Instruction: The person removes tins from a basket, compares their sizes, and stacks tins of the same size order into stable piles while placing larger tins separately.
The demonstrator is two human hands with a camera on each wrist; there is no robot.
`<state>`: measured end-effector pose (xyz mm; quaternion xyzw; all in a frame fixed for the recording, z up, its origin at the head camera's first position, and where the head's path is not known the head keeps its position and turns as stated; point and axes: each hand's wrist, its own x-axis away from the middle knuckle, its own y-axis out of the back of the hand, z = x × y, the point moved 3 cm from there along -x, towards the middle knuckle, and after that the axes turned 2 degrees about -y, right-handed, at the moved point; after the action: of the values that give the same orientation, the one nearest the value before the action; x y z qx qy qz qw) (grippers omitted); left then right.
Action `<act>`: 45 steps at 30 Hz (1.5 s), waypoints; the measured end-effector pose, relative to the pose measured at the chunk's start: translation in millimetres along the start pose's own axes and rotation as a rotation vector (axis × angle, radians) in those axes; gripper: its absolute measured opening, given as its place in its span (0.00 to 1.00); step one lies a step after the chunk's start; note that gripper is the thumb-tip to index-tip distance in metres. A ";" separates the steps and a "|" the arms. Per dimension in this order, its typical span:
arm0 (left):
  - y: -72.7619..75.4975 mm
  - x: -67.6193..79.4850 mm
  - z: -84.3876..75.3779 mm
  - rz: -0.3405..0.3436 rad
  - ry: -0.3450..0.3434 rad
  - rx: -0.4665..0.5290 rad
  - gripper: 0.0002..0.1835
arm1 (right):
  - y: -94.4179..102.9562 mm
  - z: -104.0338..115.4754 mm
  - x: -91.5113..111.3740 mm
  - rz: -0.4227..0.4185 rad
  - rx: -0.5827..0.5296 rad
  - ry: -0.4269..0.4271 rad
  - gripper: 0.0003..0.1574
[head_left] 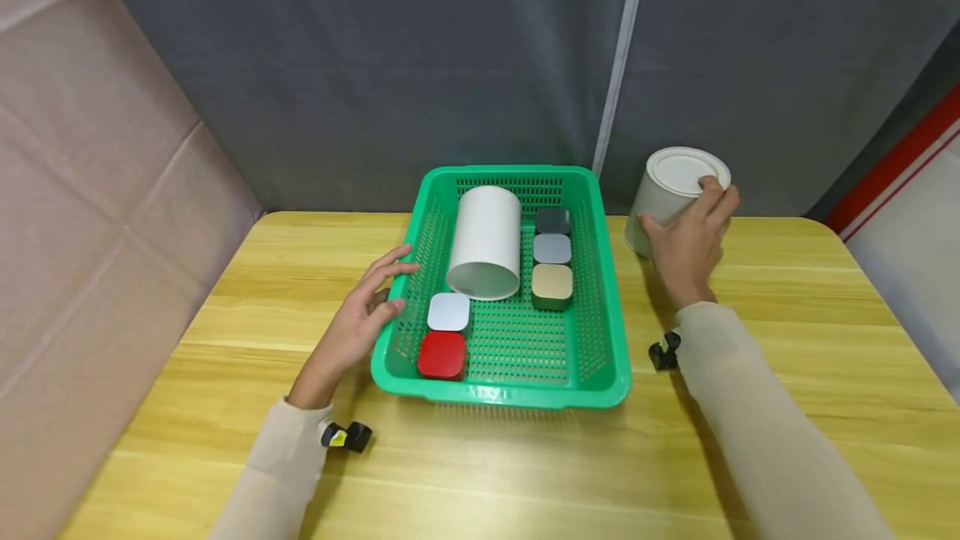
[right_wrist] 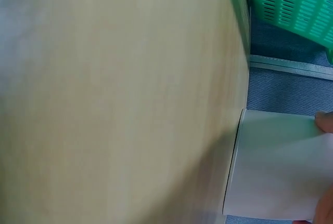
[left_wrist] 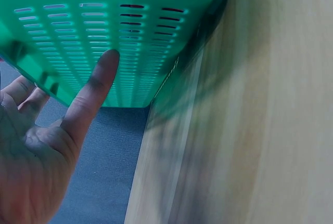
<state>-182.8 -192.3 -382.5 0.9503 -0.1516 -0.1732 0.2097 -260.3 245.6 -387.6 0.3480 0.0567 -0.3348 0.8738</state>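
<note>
My right hand (head_left: 688,250) grips a white lidded can (head_left: 660,205) near its top, at the table's back edge right of the basket. In the right wrist view the can (right_wrist: 281,167) stands upright, its base right at the tabletop. My left hand (head_left: 358,319) rests at the left rim of a green plastic basket (head_left: 501,394), fingers over the rim. The left wrist view shows its thumb (left_wrist: 93,91) straight against the slotted side wall. Inside the basket lies a white cylinder (head_left: 487,232) on its side, its open end facing me.
Also in the basket are a white-topped block (head_left: 448,312) and a red block (head_left: 442,355) at left. Along the right stand black (head_left: 552,221), grey (head_left: 552,248) and beige-topped (head_left: 552,283) blocks. A dark grey curtain (head_left: 375,82) hangs behind the wooden table (head_left: 480,473).
</note>
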 end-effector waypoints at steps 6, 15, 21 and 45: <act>0.6 0.0 0.9 0.000 -0.006 0.006 0.26 | 1.6 -0.4 1.7 0.001 0.003 0.012 0.53; 0.3 -0.1 0.6 0.001 -0.009 0.007 0.26 | 12.0 5.3 5.0 0.008 0.031 0.060 0.54; 0.2 -0.4 0.5 0.001 -0.001 0.013 0.25 | 24.9 11.7 9.7 0.102 0.117 0.069 0.51; 0.5 -0.2 -0.5 0.000 0.009 0.013 0.25 | 56.6 57.9 24.7 0.389 0.387 0.291 0.47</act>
<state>-182.9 -192.5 -381.8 0.9524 -0.1519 -0.1677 0.2044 -213.7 224.9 -320.0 0.5565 0.0489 -0.1126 0.8217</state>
